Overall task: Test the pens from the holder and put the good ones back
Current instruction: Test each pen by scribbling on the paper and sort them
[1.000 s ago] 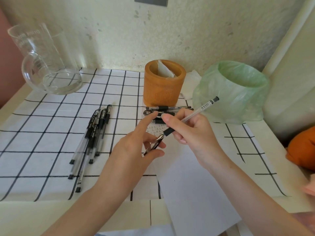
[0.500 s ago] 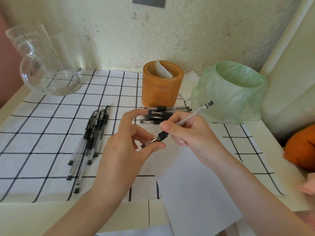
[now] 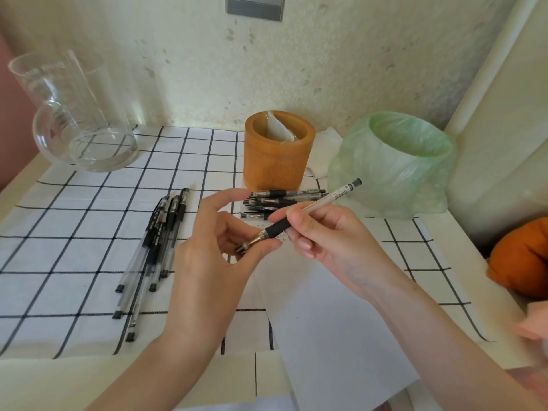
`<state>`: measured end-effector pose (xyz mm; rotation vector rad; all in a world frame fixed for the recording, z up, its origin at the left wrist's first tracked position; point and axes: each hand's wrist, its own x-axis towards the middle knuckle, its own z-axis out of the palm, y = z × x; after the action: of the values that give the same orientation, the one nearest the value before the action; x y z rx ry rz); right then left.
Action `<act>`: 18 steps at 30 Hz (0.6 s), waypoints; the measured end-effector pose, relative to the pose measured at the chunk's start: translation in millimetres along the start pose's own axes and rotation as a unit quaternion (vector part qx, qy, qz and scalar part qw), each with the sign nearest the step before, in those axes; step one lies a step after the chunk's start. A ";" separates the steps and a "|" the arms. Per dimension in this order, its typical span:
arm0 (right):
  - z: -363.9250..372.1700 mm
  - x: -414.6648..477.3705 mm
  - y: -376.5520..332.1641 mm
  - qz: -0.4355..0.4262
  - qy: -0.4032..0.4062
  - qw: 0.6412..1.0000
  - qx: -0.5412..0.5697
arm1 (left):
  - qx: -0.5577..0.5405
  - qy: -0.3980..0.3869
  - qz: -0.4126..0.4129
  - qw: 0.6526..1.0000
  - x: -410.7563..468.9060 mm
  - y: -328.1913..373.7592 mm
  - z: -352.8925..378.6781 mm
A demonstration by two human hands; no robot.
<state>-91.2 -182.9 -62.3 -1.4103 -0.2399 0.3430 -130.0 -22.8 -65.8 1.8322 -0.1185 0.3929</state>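
Holding a pen (image 3: pixel 323 202) above a sheet of paper (image 3: pixel 332 327), a person works at a table spread with a checked cloth (image 3: pixel 59 232). The right hand (image 3: pixel 326 235) grips the pen by its black sleeve, fingers curled round the barrel, the capped back end pointing up and away toward a green bag (image 3: pixel 397 167). The left hand (image 3: pixel 216 247) pinches the pen's metal tip end between thumb and a bent finger, its forefinger lifted clear. Whether the dark piece at the very tip is a cap cannot be told.

Behind the hands stands the orange holder (image 3: pixel 278 161), upright near the wall, with a folded slip of white paper inside it. A small heap of pens (image 3: pixel 281 200) lies on the cloth just in front of the holder, touching one another. A second group of pens (image 3: pixel 154 244) lies side by side to the left, well apart from the heap. A glass jug (image 3: pixel 77 126) stands at the far left corner, and an orange object (image 3: pixel 522 259) shows at the right edge.
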 end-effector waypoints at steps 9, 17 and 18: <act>6.3 -2.8 1.1 0.014 0.021 1.000 0.001 | 0.073 0.001 0.057 0.996 -0.2 -3.7 2.8; 11.6 -6.4 0.2 -0.007 0.049 0.998 0.031 | 0.000 -0.015 -0.015 1.000 8.4 -2.3 8.6; 12.1 -5.6 -0.1 -0.010 0.059 0.998 0.009 | -0.013 -0.025 -0.026 0.999 8.5 -2.1 8.4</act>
<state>-100.8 -173.9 -60.1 -1.4039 -0.1542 0.2434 -119.7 -29.0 -67.0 1.8170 -0.1102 0.3083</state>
